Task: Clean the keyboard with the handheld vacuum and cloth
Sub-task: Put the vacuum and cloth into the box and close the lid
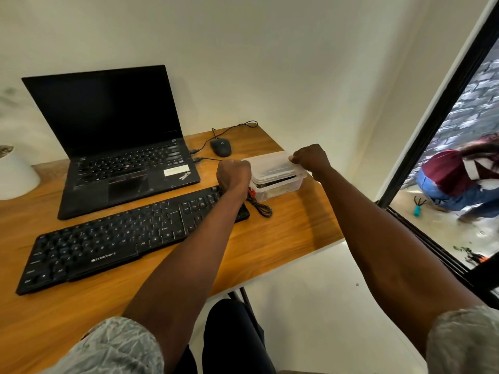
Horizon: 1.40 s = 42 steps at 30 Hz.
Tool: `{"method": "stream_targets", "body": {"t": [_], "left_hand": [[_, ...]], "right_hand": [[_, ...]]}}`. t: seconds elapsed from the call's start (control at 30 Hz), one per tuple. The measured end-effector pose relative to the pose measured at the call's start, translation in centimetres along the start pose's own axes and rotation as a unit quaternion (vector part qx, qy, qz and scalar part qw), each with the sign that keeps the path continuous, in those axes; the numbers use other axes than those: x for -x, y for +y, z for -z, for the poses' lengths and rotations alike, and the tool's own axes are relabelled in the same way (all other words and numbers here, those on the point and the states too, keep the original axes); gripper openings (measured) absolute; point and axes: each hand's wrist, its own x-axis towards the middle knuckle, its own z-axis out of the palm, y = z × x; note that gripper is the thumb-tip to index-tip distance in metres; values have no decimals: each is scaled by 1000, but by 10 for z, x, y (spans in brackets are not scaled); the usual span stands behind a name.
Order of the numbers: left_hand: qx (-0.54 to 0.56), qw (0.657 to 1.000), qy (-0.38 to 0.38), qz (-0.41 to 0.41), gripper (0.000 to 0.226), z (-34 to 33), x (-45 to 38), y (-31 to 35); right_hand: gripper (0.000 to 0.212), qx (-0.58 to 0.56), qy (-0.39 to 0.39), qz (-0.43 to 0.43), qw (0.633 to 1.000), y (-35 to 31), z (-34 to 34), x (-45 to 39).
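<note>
We are at the very start, as we judge it: both hands are on the clear box (278, 175) at the right end of the tabletop (291, 233), and no vacuum or cloth is out. Our left hand (233, 175) is curled at the box's left edge, our right hand (310, 159) pinches the lid at its far right corner. The lid looks about to come off; something dark lies inside, though through the plastic we cannot say whether it is the vacuum. Opening the box, vacuuming and wiping are all still to do.

The keyboard (121, 238) lies untouched on the tabletop in front of the laptop (118, 141), its right end passing under our left wrist.

By count: one keyboard, one laptop, one mouse (221, 147), one box, one white pot (14, 171) at the left edge, and one loose black cable (260, 207) beside the box.
</note>
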Motion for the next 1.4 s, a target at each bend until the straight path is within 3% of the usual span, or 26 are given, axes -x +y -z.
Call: {"method": "stream_targets", "body": {"t": [0.13, 0.37, 0.5, 0.67, 0.83, 1.03, 1.3, 1.4], "left_hand": [[-31, 999, -6, -14, 21, 2, 6, -5], [-38, 998, -11, -44, 8, 1, 6, -13], [-44, 998, -11, -36, 11, 2, 4, -13], [-48, 999, -26, 0, 5, 6, -5, -8], [-34, 998, -48, 32, 22, 9, -13, -7], [-50, 996, -60, 37, 29, 10, -16, -7], [-32, 986, -131, 98, 22, 16, -22, -6], [-56, 976, -182, 104, 8, 20, -24, 0]], "right_hand": [[29, 16, 1, 32, 999, 3, -2, -2], [26, -26, -14, 0, 1000, 7, 9, 1], [35, -25, -12, -27, 999, 4, 10, 6], [23, -15, -14, -47, 999, -3, 11, 13], [25, -126, -56, -113, 984, -4, 14, 20], [11, -132, -142, -164, 967, 2, 23, 16], [8, -132, -122, -170, 969, 4, 19, 9], [23, -163, -118, -170, 965, 10, 18, 7]]}}
